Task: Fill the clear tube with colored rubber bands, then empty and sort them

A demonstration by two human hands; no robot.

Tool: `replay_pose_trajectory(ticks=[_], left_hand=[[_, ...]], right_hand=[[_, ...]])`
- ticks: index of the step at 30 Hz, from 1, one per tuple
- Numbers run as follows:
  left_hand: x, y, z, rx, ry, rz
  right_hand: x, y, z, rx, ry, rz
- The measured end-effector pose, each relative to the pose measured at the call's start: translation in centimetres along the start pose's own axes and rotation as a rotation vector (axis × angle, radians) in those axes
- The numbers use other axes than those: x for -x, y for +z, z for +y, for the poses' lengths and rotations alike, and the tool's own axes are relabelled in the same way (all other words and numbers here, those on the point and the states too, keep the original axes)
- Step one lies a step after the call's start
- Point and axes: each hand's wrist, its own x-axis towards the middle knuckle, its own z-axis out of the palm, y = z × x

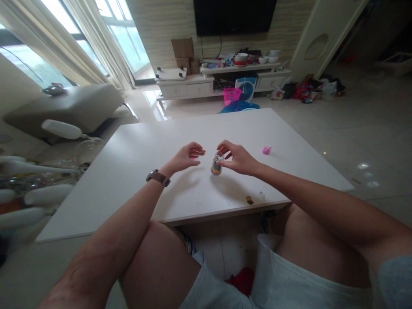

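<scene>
A small clear bottle [216, 167] with colourful contents or print, yellow and pink near its bottom, stands slightly tilted on the white table [180, 201]. My right hand [236, 158] has its thumb and fingers closed around the bottle's neck. To the left of the bottle, my left hand [186, 157] is held with thumb and fingers apart, a watch on its wrist. A bit of something pink [193, 159] shows between that thumb and the fingers; whether it touches the hand I cannot tell. Farther right lies a small pink toy-like piece [266, 150].
Near the table's front edge lie a small yellow and dark figure piece [249, 200] and a small clear piece [262, 196]. My legs are under that edge. Beyond the table are a pink basket [231, 95] and a white TV cabinet [199, 89]; a white lamp-like fixture [61, 128] stands left.
</scene>
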Motion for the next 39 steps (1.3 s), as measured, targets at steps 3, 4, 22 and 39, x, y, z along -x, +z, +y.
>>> replay_pose_trajectory(ticks=[3,4,22,39], left_hand=[[0.1,-3.7,-2.4,-0.161,-0.070,0.408],[0.2,-4.5,-3.3,-0.222,-0.123,0.497],[-1.9,-2.5,-7.9,-0.963,-0.337,0.293],[-1.8,-3.4,-6.5,-0.843,-0.240,0.336]], right_hand=[[-0.1,0.0,0.7,0.040,0.030,0.002],[-0.1,0.1,0.9,0.050,0.036,-0.005],[0.1,1.0,1.3,0.166,0.022,-0.148],[-0.3,0.6,2.0,0.231,0.053,-0.082]])
